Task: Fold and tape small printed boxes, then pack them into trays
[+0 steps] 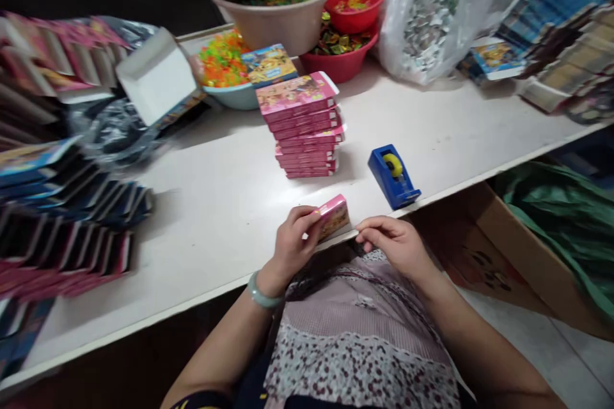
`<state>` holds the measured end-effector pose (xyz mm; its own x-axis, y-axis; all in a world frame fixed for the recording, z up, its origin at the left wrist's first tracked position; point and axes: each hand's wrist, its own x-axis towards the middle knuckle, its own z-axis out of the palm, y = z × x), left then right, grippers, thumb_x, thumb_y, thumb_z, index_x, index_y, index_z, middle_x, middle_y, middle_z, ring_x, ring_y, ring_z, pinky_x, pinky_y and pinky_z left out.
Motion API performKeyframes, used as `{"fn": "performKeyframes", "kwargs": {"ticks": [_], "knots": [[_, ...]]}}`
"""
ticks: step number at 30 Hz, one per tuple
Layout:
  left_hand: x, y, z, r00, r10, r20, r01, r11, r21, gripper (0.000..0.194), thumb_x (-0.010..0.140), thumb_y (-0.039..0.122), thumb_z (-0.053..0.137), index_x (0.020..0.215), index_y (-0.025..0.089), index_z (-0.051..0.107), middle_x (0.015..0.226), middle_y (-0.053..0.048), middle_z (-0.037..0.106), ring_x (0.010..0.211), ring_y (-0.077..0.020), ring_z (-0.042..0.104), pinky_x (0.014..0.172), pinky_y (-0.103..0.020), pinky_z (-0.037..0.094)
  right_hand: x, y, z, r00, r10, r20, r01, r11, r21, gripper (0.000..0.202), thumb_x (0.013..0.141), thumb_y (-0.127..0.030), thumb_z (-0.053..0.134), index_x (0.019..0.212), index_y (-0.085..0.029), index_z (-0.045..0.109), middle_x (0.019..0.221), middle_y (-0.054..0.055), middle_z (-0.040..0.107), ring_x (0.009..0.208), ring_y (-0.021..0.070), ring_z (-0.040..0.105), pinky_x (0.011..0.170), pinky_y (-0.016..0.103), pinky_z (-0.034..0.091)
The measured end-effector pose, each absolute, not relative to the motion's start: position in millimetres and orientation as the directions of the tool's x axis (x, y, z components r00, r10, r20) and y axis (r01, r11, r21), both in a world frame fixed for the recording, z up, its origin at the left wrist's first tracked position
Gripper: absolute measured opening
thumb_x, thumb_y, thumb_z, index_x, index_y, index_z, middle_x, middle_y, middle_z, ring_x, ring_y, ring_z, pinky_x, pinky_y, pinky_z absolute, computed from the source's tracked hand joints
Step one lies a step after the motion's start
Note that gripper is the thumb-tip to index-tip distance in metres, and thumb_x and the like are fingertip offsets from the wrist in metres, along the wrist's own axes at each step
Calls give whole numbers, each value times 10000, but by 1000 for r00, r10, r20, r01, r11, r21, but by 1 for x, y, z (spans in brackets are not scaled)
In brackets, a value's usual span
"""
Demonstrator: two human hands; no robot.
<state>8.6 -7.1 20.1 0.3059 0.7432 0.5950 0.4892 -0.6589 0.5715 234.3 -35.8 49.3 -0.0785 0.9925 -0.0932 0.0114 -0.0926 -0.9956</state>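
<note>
My left hand grips a small pink printed box by its left side, near the front edge of the table. Just right of the box, my right hand is closed in a pinch; whatever lies between its fingertips is too small to make out. A blue tape dispenser with a yellow roll stands beyond my right hand. Behind the held box rises a stack of similar pink boxes, slightly uneven.
At the back are a beige basin, a light blue bowl of colourful pieces and red bowls. Blue and pink boxes crowd the left. A plastic bag and blurred box stacks stand right; a cardboard carton sits below.
</note>
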Motion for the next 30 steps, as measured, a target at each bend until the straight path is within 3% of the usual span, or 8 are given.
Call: {"fn": "performKeyframes", "kwargs": {"ticks": [4,8,10,13,16,19,22,30], "knots": [[4,-6,30,425,707,565,539,-699,470,588,899,106,513,1441,271,359,1039,-80,594,866,-158,611,681,-254,541,188,-20,55,-194,971,-139,-122,-164,-979,336,788,-462,680,1014,-221,742,737,4,711,568,131,617,603,294,553],[1,-2,33,533,687,494,550,-725,414,583,925,135,456,1475,286,336,1011,-81,581,823,-161,603,666,-260,533,179,-4,41,-174,974,-148,38,-144,-989,560,824,-435,614,1326,-193,562,692,-32,673,458,115,544,480,257,483],[1,-1,31,516,684,515,515,-728,452,541,926,137,466,1445,265,383,1024,-91,590,852,-166,612,693,-271,542,180,2,36,-146,985,-90,222,-56,-973,610,846,-405,587,1406,-191,472,675,-28,670,473,139,559,472,258,455],[-4,0,28,415,724,552,438,-690,576,380,917,140,510,1288,218,529,1037,-103,627,896,-168,631,726,-276,548,181,16,31,-172,985,15,511,103,-853,601,820,-413,619,1370,-191,520,555,-25,615,483,193,579,452,273,401],[-34,12,31,176,855,488,398,-515,759,173,909,189,561,1069,186,626,945,-69,667,847,-153,645,726,-261,542,190,32,25,-268,963,-19,604,153,-782,574,793,-432,647,1315,-204,574,489,-42,560,412,202,539,431,290,388],[-91,43,36,-185,890,416,422,-310,852,144,896,233,570,997,190,664,924,-47,664,869,-161,633,793,-287,526,211,39,20,-316,942,-112,444,42,-895,564,820,-464,636,1326,-230,547,659,-7,658,487,195,607,499,314,493],[-146,96,28,-403,870,285,448,-84,890,154,856,219,579,956,184,691,1006,-60,653,1000,-194,604,932,-337,479,232,41,25,-141,981,-134,261,-94,-961,534,777,-514,698,1221,-232,607,834,48,702,632,205,665,564,325,551],[-151,246,-40,-428,901,65,411,130,902,208,852,135,493,938,113,681,954,-105,659,952,-218,605,925,-372,489,261,145,54,384,916,-114,-56,-100,-993,201,738,-447,733,907,-342,701,1175,73,654,1007,208,665,928,377,523]]}}
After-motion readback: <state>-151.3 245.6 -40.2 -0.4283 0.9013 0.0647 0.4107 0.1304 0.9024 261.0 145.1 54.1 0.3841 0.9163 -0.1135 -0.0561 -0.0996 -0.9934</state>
